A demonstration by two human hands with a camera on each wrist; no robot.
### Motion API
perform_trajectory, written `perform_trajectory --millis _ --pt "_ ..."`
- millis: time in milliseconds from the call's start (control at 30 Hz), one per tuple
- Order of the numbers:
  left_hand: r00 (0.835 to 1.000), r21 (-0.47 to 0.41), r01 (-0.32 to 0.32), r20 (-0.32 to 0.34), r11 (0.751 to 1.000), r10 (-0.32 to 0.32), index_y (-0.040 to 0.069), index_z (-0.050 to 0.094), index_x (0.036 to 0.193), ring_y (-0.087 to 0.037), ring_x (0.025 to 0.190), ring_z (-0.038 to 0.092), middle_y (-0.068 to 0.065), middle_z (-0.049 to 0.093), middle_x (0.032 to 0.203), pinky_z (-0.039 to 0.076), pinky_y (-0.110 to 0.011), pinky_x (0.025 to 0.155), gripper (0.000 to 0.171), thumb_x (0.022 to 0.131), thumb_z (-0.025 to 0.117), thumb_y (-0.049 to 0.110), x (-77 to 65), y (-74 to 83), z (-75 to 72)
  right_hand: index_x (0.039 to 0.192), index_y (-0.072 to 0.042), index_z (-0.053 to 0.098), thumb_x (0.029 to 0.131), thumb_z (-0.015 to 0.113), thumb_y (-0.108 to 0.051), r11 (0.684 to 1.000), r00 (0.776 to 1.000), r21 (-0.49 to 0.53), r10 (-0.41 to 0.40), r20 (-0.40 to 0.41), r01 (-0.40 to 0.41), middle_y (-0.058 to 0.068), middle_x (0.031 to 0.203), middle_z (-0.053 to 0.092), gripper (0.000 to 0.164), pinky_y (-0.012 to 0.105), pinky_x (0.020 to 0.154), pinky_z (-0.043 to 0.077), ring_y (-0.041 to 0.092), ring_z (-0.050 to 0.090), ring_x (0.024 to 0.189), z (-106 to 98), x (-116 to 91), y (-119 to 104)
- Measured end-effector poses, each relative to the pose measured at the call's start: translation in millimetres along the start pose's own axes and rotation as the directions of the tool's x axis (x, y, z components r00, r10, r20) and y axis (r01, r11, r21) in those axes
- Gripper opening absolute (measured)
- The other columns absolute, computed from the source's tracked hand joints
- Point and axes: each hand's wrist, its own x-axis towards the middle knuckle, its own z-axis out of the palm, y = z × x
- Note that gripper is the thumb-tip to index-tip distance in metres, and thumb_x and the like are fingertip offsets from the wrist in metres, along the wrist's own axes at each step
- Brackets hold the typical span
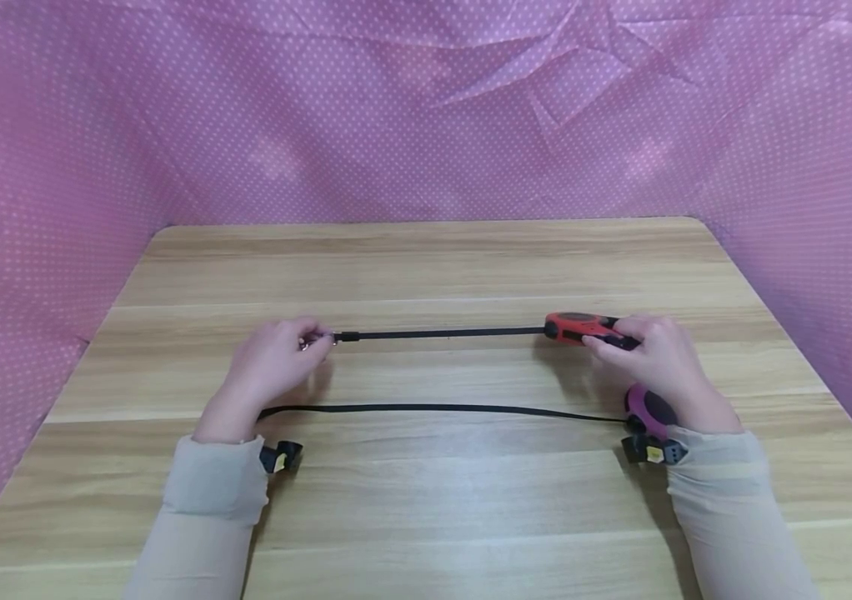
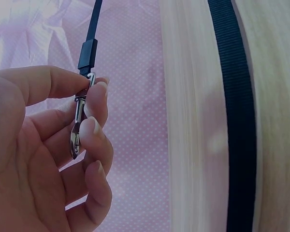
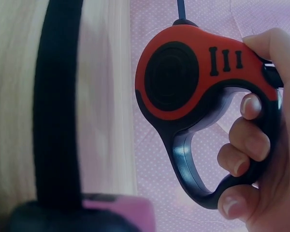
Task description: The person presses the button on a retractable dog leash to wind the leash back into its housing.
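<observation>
My right hand [image 1: 654, 354] grips the handle of a red and black retractable dog leash [image 3: 171, 77], its fingers passed through the handle loop. From the leash's nose a black strap [image 1: 448, 333] runs straight across to the left. At its other end my left hand [image 1: 276, 358] pinches the silver snap hook [image 2: 78, 123] between thumb and fingers. Nearer to me lies a second retractable leash with a purple case [image 1: 642, 407], partly hidden by my right wrist. Its black strap [image 1: 426, 407] stretches left over the table and goes out of sight behind my left wrist.
The wood-grain table [image 1: 433, 517] has rounded far corners. Pink dotted cloth [image 1: 426, 125] hangs behind it and on both sides. Small black wrist cameras [image 1: 281, 457] sit at both cuffs, low over the table.
</observation>
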Motion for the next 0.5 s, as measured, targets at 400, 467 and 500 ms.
perform_trajectory --millis 400,467,500 --pt "0.999 -0.015 0.044 0.012 0.999 -0.044 0.012 0.069 0.116 -0.017 0.071 0.055 -0.008 0.073 0.105 0.041 -0.029 0.055 0.034 0.099 0.052 0.035 -2.5 14.2 -1.4 0.057 -0.016 0.055 0.080 0.078 -0.031 1.000 1.000 0.003 -0.020 0.023 0.020 -0.004 0.056 0.047 0.036 0.027 0.052 0.030 0.011 0.037 0.054 -9.1 9.0 9.8" --pt "0.999 -0.015 0.049 0.012 0.999 -0.049 0.013 0.069 0.116 -0.017 0.070 0.055 -0.008 0.073 0.105 0.041 -0.029 0.055 0.033 0.099 0.052 0.035 -2.6 16.4 -1.6 0.057 -0.016 0.055 0.080 0.078 -0.030 1.000 0.999 0.007 -0.027 0.027 0.027 -0.004 0.057 0.047 0.035 0.026 0.051 0.030 0.011 0.037 0.054 -10.4 10.3 11.5" --pt "0.999 -0.015 0.050 0.013 0.999 -0.050 0.013 0.069 0.116 -0.017 0.070 0.055 -0.008 0.073 0.106 0.040 -0.029 0.055 0.033 0.099 0.052 0.035 -2.7 17.5 -1.6 0.057 -0.016 0.055 0.080 0.078 -0.030 1.000 0.999 0.009 -0.029 0.029 0.029 -0.005 0.057 0.047 0.035 0.026 0.051 0.030 0.011 0.037 0.054 -11.1 10.9 12.3"
